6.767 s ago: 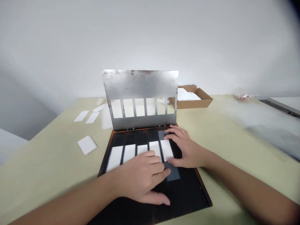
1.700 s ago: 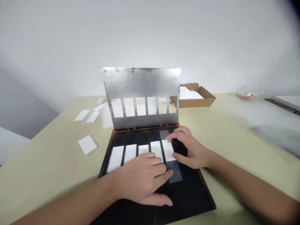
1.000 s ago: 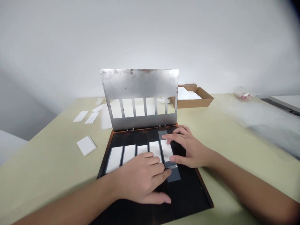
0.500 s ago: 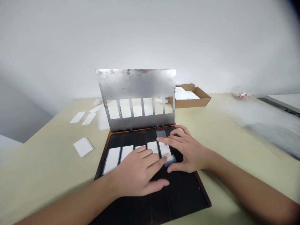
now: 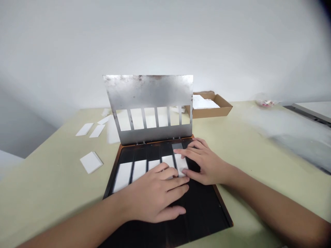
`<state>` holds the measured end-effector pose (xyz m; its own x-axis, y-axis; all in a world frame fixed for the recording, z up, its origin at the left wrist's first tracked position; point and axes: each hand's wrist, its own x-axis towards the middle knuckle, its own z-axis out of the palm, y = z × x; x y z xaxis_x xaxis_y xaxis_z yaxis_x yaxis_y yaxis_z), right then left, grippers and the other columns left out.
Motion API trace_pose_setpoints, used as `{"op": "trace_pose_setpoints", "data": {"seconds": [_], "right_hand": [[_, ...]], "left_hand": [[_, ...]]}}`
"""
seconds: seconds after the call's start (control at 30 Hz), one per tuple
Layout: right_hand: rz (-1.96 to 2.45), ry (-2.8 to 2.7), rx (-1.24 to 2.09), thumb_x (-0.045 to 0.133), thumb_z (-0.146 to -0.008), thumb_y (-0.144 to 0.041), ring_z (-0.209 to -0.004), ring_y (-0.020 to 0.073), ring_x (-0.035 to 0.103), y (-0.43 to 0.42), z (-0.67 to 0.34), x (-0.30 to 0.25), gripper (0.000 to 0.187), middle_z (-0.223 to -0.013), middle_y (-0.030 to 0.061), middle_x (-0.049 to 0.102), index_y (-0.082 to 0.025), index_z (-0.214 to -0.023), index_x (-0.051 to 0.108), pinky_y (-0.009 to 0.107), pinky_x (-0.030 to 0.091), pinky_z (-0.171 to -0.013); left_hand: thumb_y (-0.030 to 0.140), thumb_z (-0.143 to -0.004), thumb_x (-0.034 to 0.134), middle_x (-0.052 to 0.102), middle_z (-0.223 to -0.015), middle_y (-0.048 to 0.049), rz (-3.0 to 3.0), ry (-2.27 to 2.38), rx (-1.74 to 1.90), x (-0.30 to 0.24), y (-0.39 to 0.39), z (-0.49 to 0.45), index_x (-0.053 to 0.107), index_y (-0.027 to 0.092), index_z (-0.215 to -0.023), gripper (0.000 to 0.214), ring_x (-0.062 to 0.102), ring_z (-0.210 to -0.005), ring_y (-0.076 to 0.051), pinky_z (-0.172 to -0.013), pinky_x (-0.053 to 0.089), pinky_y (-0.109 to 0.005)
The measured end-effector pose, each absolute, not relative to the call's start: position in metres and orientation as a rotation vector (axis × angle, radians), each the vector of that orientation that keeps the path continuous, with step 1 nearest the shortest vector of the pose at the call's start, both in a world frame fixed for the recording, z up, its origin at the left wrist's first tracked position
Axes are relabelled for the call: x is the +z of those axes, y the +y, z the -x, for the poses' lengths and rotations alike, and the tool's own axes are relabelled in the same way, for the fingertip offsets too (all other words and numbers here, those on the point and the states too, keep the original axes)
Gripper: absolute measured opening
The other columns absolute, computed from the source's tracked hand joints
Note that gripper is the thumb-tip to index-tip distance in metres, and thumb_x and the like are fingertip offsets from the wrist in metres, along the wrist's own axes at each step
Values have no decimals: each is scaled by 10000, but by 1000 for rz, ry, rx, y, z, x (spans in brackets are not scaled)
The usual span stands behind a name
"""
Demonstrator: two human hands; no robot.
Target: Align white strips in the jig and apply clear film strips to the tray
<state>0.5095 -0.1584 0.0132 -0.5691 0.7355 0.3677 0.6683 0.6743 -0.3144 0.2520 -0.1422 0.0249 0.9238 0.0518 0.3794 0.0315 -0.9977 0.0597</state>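
Note:
A black board [image 5: 204, 213] with a hinged metal frame [image 5: 147, 91] standing up at its back lies before me. White cards lie side by side in a row on it, among them one at the left end [image 5: 123, 176]. My right hand [image 5: 207, 162] has its index finger and thumb on the rightmost white card [image 5: 181, 162], at its upper part and lower right corner. Over the middle of the board, my left hand [image 5: 157, 193] is open with fingers stretched, its fingertips at that card's lower edge. It partly covers the neighbouring cards.
Left of the board, a small stack of white cards [image 5: 91, 162] and loose cards [image 5: 84, 129] lie on the pale table [image 5: 51, 186]. Behind to the right stands a cardboard box [image 5: 210, 113] holding white cards. Clear plastic [image 5: 292, 134] lies at the right.
My left fingers have slid down and straightened at the rightmost card's lower edge. My right thumb has moved up onto the card's corner. The card's lower end now looks flat and even.

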Motion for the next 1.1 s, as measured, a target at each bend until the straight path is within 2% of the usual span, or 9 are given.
{"op": "trace_pose_setpoints", "data": {"seconds": [0.2,0.33,0.6,0.8,0.9,1.03,1.1], "right_hand": [[1098,-2403,209,593,-989,-333,-1098,276,528,-157,-511,12,560,-1112,66,726,-230,-1529,484,562,291,-1152],[1073,-2403,201,580,-993,-297,-1087,273,525,-157,-512,11,559,-1097,65,721,-234,-1539,479,554,315,-1135],[1084,-2405,216,547,-983,-250,-1102,282,531,-158,-511,14,576,-1091,63,721,-251,-1553,462,563,321,-1119],[1053,-2399,231,627,-889,-274,-1090,282,538,-160,-510,16,660,-1091,57,718,-241,-1532,485,551,328,-1113],[1063,-2400,232,664,-903,-343,-1085,282,538,-160,-510,17,658,-1096,62,719,-233,-1529,492,554,322,-1126],[1123,-2381,246,494,-1039,-260,-1087,263,531,-158,-511,16,483,-1074,53,735,-252,-1522,506,560,305,-1149],[1152,-2341,285,415,-1074,-220,-1076,258,535,-157,-511,14,456,-1070,55,743,-265,-1517,513,548,347,-1122]], "left_hand": [[416,-1022,615,743,-1281,-66,-3023,196,596,25,-142,-250,695,148,-1214,339,613,-997,-250,-871,416,-425],[408,-1026,617,744,-1282,-74,-3035,292,590,26,-142,-250,679,154,-1281,365,601,-965,-243,-850,408,-417],[398,-1021,633,753,-1273,-61,-3037,374,663,24,-140,-253,692,173,-1289,355,599,-959,-238,-852,417,-419],[444,-1003,634,704,-1265,-97,-3056,537,650,26,-138,-251,717,217,-1236,336,580,-1034,-286,-844,402,-437],[481,-1001,622,673,-1148,-106,-3048,619,642,26,-138,-250,721,236,-1215,340,565,-990,-283,-795,371,-416],[481,-1009,612,638,-1079,-94,-3032,621,606,24,-137,-250,714,228,-1202,334,556,-961,-268,-778,350,-401],[473,-1008,619,628,-1065,-89,-3018,614,609,23,-137,-250,712,223,-1193,324,555,-955,-261,-771,346,-391]]}}
